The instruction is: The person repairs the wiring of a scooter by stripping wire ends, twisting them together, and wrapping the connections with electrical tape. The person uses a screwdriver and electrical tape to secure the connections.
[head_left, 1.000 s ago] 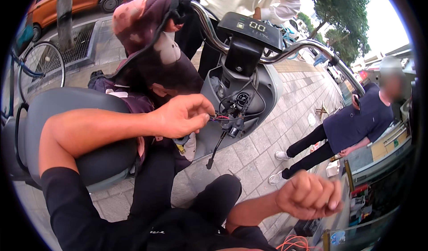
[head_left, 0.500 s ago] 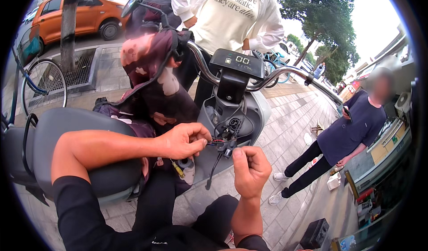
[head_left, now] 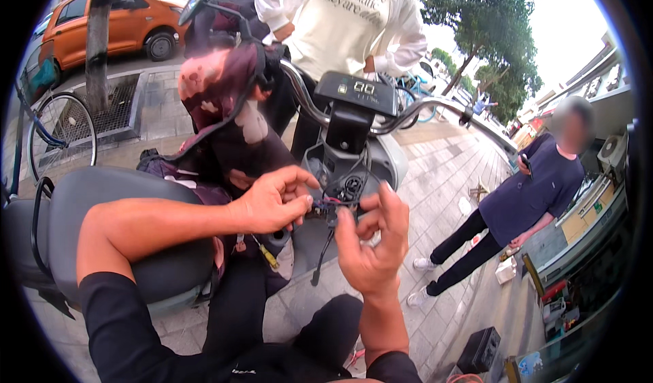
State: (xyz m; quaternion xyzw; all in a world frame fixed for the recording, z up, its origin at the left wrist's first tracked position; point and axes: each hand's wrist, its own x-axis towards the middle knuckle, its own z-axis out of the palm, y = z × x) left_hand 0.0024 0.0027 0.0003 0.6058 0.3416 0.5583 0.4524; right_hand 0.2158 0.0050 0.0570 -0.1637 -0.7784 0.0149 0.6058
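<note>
Head view: the right hand [head_left: 373,254] has come in to the thin wires [head_left: 331,200], its fingers now spread

The wires lie by the open front compartment [head_left: 392,157] of a grey scooter, a black cable [head_left: 321,260] hanging below them; the left hand [head_left: 269,203] has stayed at their left side, thumb and fingers curled close, though I cannot tell whether it pinches a wire. A second ago the right hand was well off to the side; now its loosened, blurred fingers are just beside the wires with nothing seen in them, so the wiring has two hands at it, not one. Above are the display [head_left: 357,94] and handlebar [head_left: 425,105]; beyond, a person in a white top [head_left: 347,36] and another in a dark shirt [head_left: 527,196] stand by
</note>
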